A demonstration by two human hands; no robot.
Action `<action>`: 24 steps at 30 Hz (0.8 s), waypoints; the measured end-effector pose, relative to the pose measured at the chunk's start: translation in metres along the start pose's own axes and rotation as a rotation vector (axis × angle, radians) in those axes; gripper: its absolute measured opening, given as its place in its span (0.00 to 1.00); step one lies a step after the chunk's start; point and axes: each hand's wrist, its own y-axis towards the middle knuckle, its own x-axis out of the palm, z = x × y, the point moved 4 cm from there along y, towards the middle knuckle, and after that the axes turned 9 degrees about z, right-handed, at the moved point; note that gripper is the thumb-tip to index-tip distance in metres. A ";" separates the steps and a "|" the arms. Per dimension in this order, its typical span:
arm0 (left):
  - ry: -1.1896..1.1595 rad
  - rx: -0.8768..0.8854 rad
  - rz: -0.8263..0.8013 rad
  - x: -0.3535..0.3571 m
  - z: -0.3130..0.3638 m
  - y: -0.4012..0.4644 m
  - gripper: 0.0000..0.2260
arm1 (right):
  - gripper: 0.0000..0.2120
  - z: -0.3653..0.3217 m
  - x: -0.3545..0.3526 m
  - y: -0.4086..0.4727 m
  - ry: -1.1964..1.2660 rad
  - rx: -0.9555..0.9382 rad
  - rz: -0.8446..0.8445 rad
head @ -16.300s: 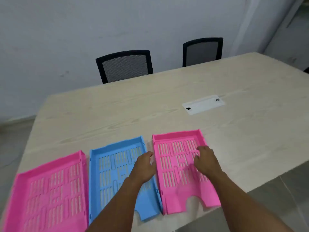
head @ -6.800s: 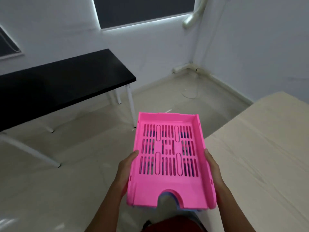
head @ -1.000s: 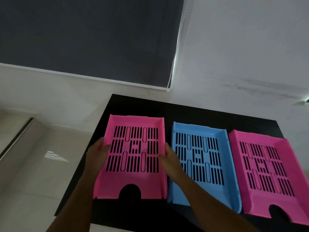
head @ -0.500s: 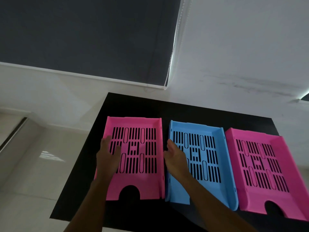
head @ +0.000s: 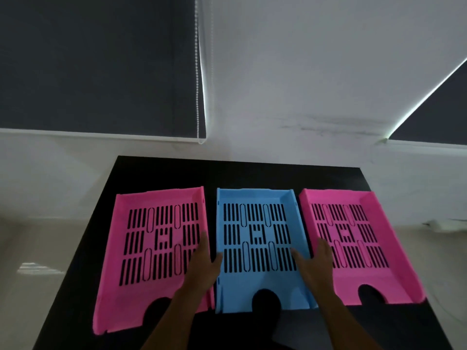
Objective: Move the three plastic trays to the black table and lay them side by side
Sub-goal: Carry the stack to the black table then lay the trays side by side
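Observation:
Three slotted plastic trays lie side by side on the black table point(head: 161, 173): a pink tray point(head: 161, 248) on the left, a blue tray point(head: 257, 238) in the middle and a second pink tray point(head: 353, 236) on the right. My left hand point(head: 202, 266) is on the blue tray's left wall, thumb inside it, fingers over the gap beside the left pink tray. My right hand point(head: 316, 263) holds the blue tray's right wall, thumb inside, fingers reaching over the right pink tray's edge. The left pink tray sits slightly askew.
The table stands against a white wall point(head: 290, 84) with dark roller blinds point(head: 96, 61) and a bead cord point(head: 199, 72). Pale floor point(head: 38, 248) lies past the table's left edge. The trays' notched fronts are close to the near table edge.
Both hands left the left pink tray and moved right onto the blue tray's two side walls. The left pink tray now lies free on the table.

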 end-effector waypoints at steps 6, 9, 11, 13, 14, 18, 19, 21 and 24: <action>0.047 -0.037 0.011 0.012 0.002 0.002 0.34 | 0.22 0.024 -0.010 0.025 -0.109 -0.080 -0.001; 0.090 -0.033 0.027 0.014 0.009 -0.001 0.31 | 0.27 0.035 -0.006 0.037 -0.105 -0.114 -0.046; 0.096 -0.021 0.028 0.015 0.016 -0.004 0.31 | 0.32 0.035 -0.008 0.037 -0.118 -0.138 -0.054; 0.082 -0.013 0.045 0.016 0.019 -0.005 0.30 | 0.33 0.027 -0.013 0.032 -0.082 -0.145 -0.068; 0.090 -0.015 0.051 0.017 0.018 -0.004 0.30 | 0.33 0.022 -0.014 0.030 -0.029 -0.137 -0.089; 0.108 -0.049 0.062 0.019 0.020 -0.005 0.31 | 0.34 0.021 -0.007 0.032 0.070 -0.147 -0.186; 0.108 -0.047 0.062 0.020 0.021 -0.006 0.31 | 0.34 0.021 -0.004 0.033 0.074 -0.174 -0.208; 0.122 -0.034 0.061 0.021 0.023 -0.005 0.31 | 0.34 0.023 -0.001 0.035 0.082 -0.200 -0.250; 0.143 -0.030 0.055 0.023 0.024 -0.004 0.31 | 0.32 0.025 -0.001 0.034 0.093 -0.196 -0.254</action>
